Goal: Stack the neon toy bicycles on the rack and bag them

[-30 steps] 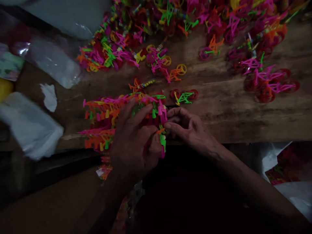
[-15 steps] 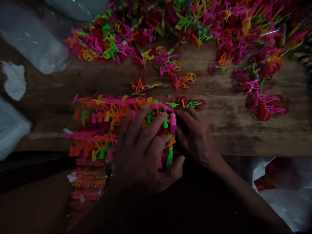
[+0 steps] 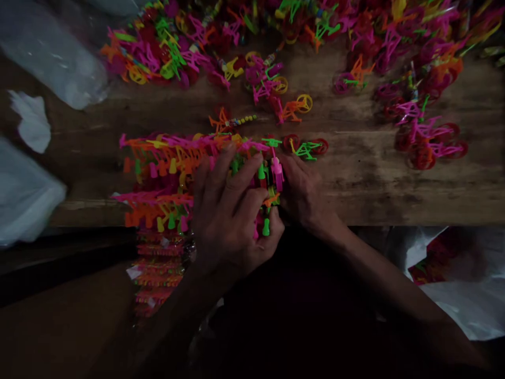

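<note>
Two long rows of small plastic bicycle-like toys in pink, orange, yellow and green (image 3: 158, 202) lie at the table's near edge. My left hand (image 3: 232, 210) rests over their right part, fingers spread across the toys, the thumb bent at the near side by a green piece (image 3: 266, 227). At the right end of the rows stands a pink toy with a green bar (image 3: 277, 171). My right hand (image 3: 303, 192) is against that end, its fingers bent; their tips and anything between them are hidden in shadow.
A large heap of loose toys (image 3: 236, 31) spans the table's far side, with a few nearer on the wooden table (image 3: 355, 184). Clear plastic bags lie left (image 3: 27, 195) and lower right (image 3: 465, 308). Strips of packed toys (image 3: 160, 268) hang below the near edge.
The view has shifted, so the table and toys sit higher in the picture. My left thumb has drawn in toward the near side of the toys. My right hand stays at the row's end.
</note>
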`<act>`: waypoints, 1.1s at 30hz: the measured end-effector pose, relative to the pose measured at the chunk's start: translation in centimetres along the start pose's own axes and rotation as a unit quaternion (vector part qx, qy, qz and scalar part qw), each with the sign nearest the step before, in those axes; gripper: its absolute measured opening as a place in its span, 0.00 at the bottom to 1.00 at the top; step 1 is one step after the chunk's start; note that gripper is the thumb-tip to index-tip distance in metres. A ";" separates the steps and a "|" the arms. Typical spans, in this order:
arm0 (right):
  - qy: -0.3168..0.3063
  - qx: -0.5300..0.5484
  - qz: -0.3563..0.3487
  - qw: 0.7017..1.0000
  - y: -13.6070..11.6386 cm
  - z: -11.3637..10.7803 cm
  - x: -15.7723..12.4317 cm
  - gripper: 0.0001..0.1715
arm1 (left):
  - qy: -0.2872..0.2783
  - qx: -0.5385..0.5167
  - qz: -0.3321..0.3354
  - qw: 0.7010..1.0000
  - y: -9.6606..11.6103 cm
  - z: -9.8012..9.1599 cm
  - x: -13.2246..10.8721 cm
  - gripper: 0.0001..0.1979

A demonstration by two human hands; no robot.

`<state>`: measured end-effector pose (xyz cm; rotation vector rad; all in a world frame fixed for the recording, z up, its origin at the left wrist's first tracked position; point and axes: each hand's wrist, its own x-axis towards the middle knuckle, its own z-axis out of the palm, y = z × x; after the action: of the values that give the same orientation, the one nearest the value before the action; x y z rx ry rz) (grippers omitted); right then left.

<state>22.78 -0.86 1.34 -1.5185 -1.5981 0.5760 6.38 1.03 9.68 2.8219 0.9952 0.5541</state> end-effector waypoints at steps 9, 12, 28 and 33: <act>0.054 0.059 -0.045 0.996 1.1 0.3 0.8 0.10 | 0.054 0.027 0.028 0.998 0.3 0.4 -0.6 0.12; 0.046 0.042 -0.054 0.997 1.3 0.4 0.8 0.11 | 0.065 0.071 -0.003 0.995 1.2 0.3 -0.6 0.11; 0.071 0.048 -0.066 0.994 1.3 0.5 0.7 0.10 | 0.011 0.055 -0.031 0.998 1.4 0.2 0.0 0.08; 0.049 0.097 -0.078 0.991 1.3 -1.0 0.4 0.17 | -0.001 0.044 -0.085 0.995 2.4 -0.2 1.1 0.01</act>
<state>24.33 -0.48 0.93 -1.2482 -1.5234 0.5447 8.55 -0.18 10.77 2.7742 1.2743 0.4996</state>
